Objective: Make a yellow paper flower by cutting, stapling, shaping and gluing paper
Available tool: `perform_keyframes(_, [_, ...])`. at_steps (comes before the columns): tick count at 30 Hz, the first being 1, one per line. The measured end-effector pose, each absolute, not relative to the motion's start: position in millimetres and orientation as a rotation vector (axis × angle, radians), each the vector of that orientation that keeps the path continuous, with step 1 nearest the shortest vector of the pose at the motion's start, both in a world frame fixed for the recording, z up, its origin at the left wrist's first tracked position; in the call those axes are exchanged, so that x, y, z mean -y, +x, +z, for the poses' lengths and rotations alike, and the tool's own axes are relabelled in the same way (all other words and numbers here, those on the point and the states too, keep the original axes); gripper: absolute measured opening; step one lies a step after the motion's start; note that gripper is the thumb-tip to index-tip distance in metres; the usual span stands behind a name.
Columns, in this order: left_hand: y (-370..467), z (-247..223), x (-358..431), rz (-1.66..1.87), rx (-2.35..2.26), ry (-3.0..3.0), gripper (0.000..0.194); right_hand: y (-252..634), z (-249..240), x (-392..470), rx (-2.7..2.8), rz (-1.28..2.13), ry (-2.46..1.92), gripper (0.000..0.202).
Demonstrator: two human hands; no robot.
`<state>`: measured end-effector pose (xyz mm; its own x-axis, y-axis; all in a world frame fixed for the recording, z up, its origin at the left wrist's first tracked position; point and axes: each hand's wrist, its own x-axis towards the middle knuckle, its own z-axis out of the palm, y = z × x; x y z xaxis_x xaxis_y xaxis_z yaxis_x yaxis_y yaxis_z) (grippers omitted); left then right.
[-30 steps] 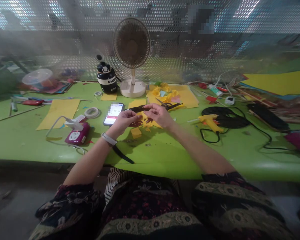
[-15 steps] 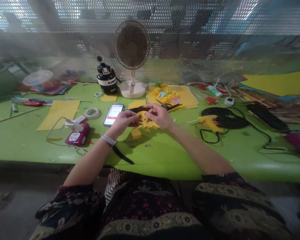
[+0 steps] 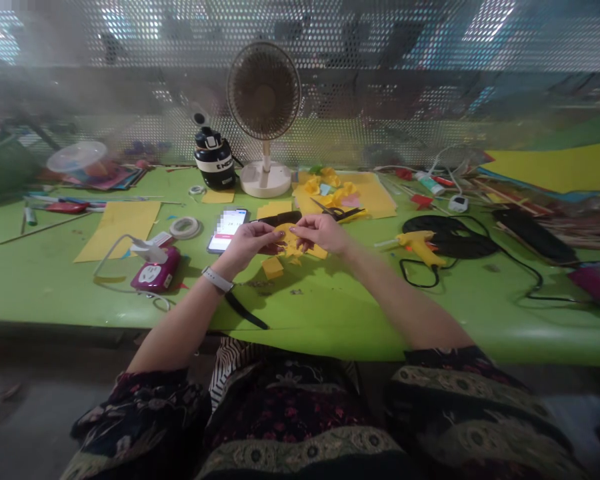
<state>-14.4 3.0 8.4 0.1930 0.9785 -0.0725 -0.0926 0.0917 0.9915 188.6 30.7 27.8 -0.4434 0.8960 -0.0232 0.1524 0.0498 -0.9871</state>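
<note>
My left hand (image 3: 255, 241) and right hand (image 3: 324, 233) pinch what seems yellow paper (image 3: 288, 233): likely light, easily creased, best held by its edges.

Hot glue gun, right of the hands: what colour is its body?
The glue gun is yellow, clearest in the head view.

A dark, loose top (image 3: 300, 407) is worn, printed with small maroon-pink flowers and crossed by a broad olive band (image 3: 305, 445) of ornate floral motifs. The forearms are left bare by wide patterned sleeves (image 3: 460, 400). Black-and-white striped cloth (image 3: 226, 363) is shown at the lap. The left wrist (image 3: 226, 267) is circled by a pale band (image 3: 217, 279).
</note>
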Motion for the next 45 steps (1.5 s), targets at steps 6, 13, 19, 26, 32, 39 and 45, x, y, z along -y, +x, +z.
perform_keyframes(6, [-9.7,3.6,-0.2,0.996,-1.090,1.157,0.042,194.8,17.3,-27.5,1.604,1.499,-1.112,0.029])
perform_keyframes(13, [-20.2,7.2,-5.6,1.138,-1.193,1.245,0.039,227.0,3.9,-12.8,1.516,1.485,-1.259,0.020])
perform_keyframes(19, [-25.9,18.4,-31.7,0.976,-1.572,1.823,0.043,237.4,-1.3,-5.3,1.467,1.555,-1.358,0.023])
perform_keyframes(26, [-15.0,8.8,-78.2,0.449,-1.618,2.294,0.050,240.3,-0.7,0.7,1.420,1.598,-1.405,0.024])
perform_keyframes(32, [-16.8,8.5,-86.1,0.424,-1.626,2.353,0.029,238.7,-5.1,6.9,1.395,1.730,-1.342,0.026])
perform_keyframes(39, [-31.8,64.9,-58.0,0.791,-1.684,2.229,0.039,226.5,-2.5,25.4,1.408,1.999,-1.219,0.024])
perform_keyframes(45, [-56.9,73.1,-15.7,0.920,-1.782,2.062,0.036,210.0,4.4,25.1,1.390,2.011,-1.157,0.021])
